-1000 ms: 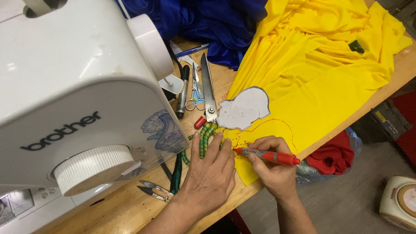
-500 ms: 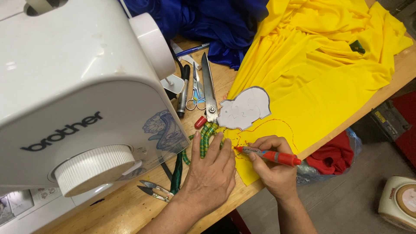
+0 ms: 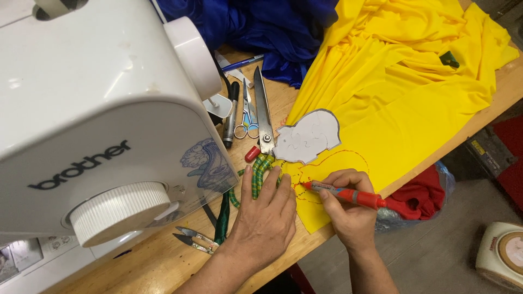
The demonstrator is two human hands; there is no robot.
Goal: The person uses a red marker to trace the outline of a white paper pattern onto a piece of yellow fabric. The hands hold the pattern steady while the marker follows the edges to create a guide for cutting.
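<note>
Near the table's front edge, the red marker lies almost level, long axis left to right, tip pointing left onto the yellow fabric beside the dashed red outline; the right hand has its fingers clenched around the barrel. Just left, the left hand presses flat, fingers spread, on the fabric's corner and the green cord. Room is tight: the white pattern piece lies just above, shears and sewing machine crowd the left, and the wooden table ends just below both wrists.

Sewing workshop, white sewing machine, yellow fabric, shears on wooden bench
</note>
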